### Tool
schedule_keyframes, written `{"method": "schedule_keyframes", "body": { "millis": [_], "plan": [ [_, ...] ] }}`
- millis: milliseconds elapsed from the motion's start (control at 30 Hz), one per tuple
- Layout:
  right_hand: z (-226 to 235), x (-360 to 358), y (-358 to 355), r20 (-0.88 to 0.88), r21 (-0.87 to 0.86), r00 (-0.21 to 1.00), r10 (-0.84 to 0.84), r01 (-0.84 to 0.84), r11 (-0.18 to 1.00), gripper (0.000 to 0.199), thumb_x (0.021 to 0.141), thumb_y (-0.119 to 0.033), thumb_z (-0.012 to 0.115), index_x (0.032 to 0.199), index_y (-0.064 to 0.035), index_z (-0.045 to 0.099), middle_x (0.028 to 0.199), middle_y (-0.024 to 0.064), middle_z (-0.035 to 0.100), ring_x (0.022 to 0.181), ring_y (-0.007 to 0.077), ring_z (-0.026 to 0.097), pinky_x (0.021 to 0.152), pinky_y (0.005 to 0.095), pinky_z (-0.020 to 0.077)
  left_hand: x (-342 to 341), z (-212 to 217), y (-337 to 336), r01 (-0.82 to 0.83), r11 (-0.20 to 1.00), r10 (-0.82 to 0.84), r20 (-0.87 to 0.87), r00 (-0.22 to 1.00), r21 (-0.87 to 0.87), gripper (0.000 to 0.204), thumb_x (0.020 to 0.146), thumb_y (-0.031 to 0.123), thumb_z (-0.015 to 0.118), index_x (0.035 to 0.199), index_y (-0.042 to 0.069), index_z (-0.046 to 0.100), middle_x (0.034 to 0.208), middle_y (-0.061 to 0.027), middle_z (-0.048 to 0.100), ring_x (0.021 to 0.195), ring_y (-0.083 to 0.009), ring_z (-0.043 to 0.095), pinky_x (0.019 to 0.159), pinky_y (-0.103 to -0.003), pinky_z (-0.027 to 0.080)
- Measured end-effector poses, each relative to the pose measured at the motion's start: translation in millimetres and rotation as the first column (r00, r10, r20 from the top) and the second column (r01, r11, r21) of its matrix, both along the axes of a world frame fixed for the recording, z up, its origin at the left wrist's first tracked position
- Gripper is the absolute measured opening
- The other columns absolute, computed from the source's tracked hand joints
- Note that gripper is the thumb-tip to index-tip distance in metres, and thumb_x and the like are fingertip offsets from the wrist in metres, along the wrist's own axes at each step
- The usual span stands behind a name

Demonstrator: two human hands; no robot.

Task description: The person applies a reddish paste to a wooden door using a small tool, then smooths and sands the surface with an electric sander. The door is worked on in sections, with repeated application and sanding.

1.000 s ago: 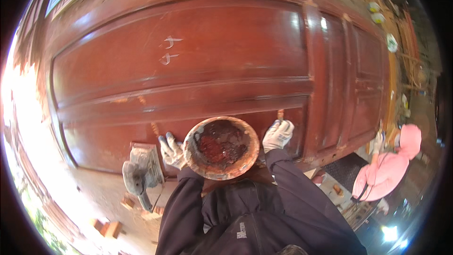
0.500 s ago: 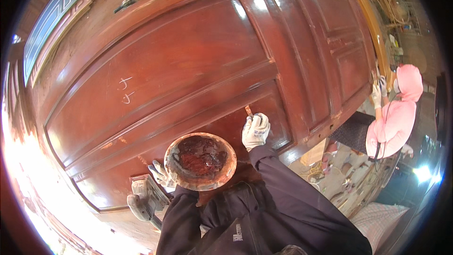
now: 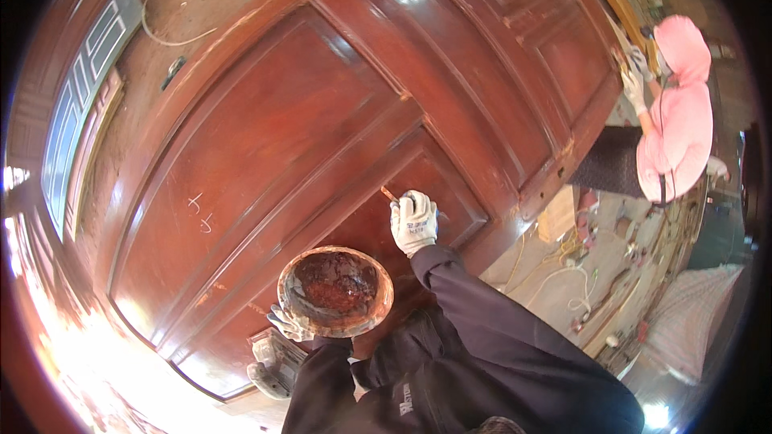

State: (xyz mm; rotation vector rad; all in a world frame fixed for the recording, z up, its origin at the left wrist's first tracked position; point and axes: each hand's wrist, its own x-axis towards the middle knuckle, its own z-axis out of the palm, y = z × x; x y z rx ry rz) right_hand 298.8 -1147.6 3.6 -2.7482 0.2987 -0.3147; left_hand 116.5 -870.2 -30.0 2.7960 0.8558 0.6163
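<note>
My left hand [image 3: 288,324], in a pale glove, grips the side of a round bowl [image 3: 384,305]. Dark reddish-brown, wet-looking stuff coats the inside of this bowl. A thin stained tool [image 3: 388,192] sticks out of my gloved right hand [image 3: 415,223], whose fingers are closed round it. Only the narrow reddish tip shows; the rest is hidden in the glove. That tip is at a recessed panel of a large red-brown wooden door [image 3: 265,128], which lies flat before me. Pale marks and filled-looking patches show on the door.
A grey hand-held power tool [image 3: 276,363] rests on the door beside my left arm. At the right, a person in a pink hood [image 3: 679,112] works with gloved hands at the door's edge. Cords [image 3: 555,281] and wood pieces lie on the floor beyond my right arm.
My view has turned, so the door appears slanted more steeply. The bowl is still in my left hand, and my right hand still holds the tool over the same panel.
</note>
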Motion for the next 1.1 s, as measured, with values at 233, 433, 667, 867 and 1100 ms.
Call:
{"method": "schedule_keyframes", "body": {
  "millis": [233, 433, 667, 867, 1100],
  "plan": [
    [5.1, 4.2, -1.3, 0.024, 0.009, 1.000, 0.014, -0.014, 1.000, 0.018, 0.090, -0.024, 0.069, 0.093, -0.0137, 0.055, 0.098, 0.0063, 0.058, 0.086, 0.0273, 0.059, 0.071, 0.0459, 0.0450, -11.8, 2.6, 5.0, 0.098, 0.986, -0.100, -0.007, 0.995, -0.133, 0.051, 0.099, 0.043, 0.045, 0.140, 0.014, 0.053, 0.144, -0.0133, 0.052, 0.124, -0.0320, 0.053, 0.102, -0.045, 0.045],
    [2.2, 0.2, -1.4, -0.024, 0.058, 1.000, 0.005, -0.004, 0.998, 0.019, 0.088, -0.021, 0.068, 0.096, -0.0116, 0.054, 0.101, 0.0084, 0.058, 0.092, 0.0296, 0.058, 0.076, 0.0471, 0.0439, -10.9, 8.3, 12.7, 0.065, 0.974, -0.073, -0.029, 0.997, -0.218, 0.053, 0.100, 0.045, 0.043, 0.141, 0.013, 0.052, 0.145, -0.0130, 0.051, 0.126, -0.0315, 0.051, 0.104, -0.045, 0.044],
    [4.9, 2.8, -1.5, 0.004, 0.012, 1.000, 0.009, -0.009, 1.000, 0.017, 0.090, -0.026, 0.068, 0.093, -0.0144, 0.055, 0.099, 0.0051, 0.058, 0.086, 0.0258, 0.059, 0.073, 0.0444, 0.0458, -11.2, 20.9, 22.3, -0.026, 0.957, 0.013, -0.047, 0.999, -0.290, 0.056, 0.101, 0.049, 0.040, 0.142, 0.013, 0.050, 0.147, -0.0126, 0.049, 0.128, -0.0310, 0.050, 0.105, -0.044, 0.043],
    [0.7, 0.9, 0.4, -0.038, 0.035, 0.999, 0.002, -0.001, 0.999, 0.019, 0.088, -0.023, 0.069, 0.096, -0.0123, 0.056, 0.103, 0.0080, 0.058, 0.092, 0.0291, 0.059, 0.077, 0.0471, 0.0451, -10.8, 31.6, 29.4, -0.115, 0.929, 0.101, -0.057, 0.993, -0.351, 0.059, 0.102, 0.051, 0.037, 0.144, 0.012, 0.049, 0.148, -0.0123, 0.048, 0.129, -0.0306, 0.049, 0.107, -0.044, 0.042],
    [-1.4, -0.3, 0.4, -0.028, 0.035, 1.000, -0.004, 0.005, 0.999, 0.020, 0.087, -0.023, 0.070, 0.097, -0.0120, 0.057, 0.106, 0.0083, 0.058, 0.095, 0.0296, 0.059, 0.078, 0.0473, 0.0452, -4.7, 43.1, 37.1, -0.120, 0.803, 0.137, -0.015, 0.990, -0.583, 0.062, 0.103, 0.055, 0.035, 0.145, 0.012, 0.047, 0.149, -0.0119, 0.047, 0.131, -0.0301, 0.047, 0.109, -0.044, 0.041]
  ]
}}
